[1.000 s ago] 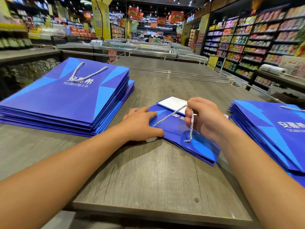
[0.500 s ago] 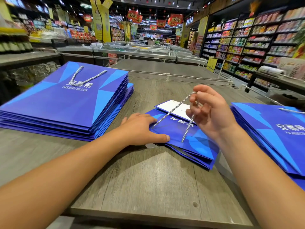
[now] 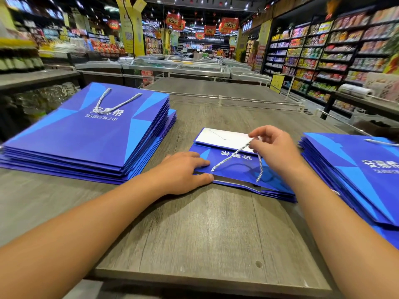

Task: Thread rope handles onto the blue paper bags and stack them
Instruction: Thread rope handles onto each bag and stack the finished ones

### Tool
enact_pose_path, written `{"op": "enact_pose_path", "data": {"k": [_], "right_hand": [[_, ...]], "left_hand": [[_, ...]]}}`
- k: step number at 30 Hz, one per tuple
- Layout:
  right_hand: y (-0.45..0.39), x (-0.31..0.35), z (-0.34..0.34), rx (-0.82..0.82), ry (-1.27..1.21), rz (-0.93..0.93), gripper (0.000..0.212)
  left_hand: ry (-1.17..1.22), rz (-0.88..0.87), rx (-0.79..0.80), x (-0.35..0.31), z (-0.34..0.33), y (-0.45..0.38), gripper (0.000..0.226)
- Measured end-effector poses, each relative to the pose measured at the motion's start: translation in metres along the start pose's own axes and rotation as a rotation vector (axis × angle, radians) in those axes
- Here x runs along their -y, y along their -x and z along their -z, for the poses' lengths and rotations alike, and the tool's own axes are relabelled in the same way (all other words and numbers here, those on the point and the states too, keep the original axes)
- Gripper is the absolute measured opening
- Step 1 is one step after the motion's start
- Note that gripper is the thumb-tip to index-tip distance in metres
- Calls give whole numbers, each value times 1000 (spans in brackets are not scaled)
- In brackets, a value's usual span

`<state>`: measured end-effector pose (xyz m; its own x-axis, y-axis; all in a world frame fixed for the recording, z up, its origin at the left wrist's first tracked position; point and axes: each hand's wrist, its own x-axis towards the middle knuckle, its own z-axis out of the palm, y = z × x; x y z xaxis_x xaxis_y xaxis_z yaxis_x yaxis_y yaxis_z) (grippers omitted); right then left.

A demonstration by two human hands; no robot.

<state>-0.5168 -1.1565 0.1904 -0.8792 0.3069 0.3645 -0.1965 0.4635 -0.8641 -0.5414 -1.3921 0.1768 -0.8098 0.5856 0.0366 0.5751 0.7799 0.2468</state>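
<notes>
Store surface [image 3: 194, 234]: my left hand [image 3: 181, 171] flat, pressing bag [image 3: 235, 169]; right hand [image 3: 274, 147] pinching rope [image 3: 235, 153].

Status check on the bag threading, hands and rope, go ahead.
Left hand flat on middle bag. Right hand pinching rope handle, lifted above bag. Nothing in the way.

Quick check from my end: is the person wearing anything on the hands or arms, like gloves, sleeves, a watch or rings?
Nothing worn is visible. The left hand and right hand are bare, without gloves, rings or a watch, and both forearms are uncovered up to the frame edge, with no sleeve showing.
</notes>
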Motion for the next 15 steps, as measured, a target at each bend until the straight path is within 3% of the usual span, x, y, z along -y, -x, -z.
{"op": "enact_pose_path", "data": {"k": [3,5,7,10,12,15], "right_hand": [[-6,-6,1,-39,238,-37,26],[-5,-8,3,-12,566,-100,48],[-1,-6,4,-37,781,-112,60],[11,7,2,-64,671,107,28],[25,15,-5,144,650,227,19],[45,16,-15,459,897,336,28]], "left_hand": [[94,-30,12,2,1,2,59],[158,-23,-49,2,-1,1,66],[72,4,-76,0,-5,-3,64],[-132,86,-78,-2,-8,-8,61],[-223,134,-78,-1,-9,-10,64],[-260,153,-125,1,-10,-13,62]]}}
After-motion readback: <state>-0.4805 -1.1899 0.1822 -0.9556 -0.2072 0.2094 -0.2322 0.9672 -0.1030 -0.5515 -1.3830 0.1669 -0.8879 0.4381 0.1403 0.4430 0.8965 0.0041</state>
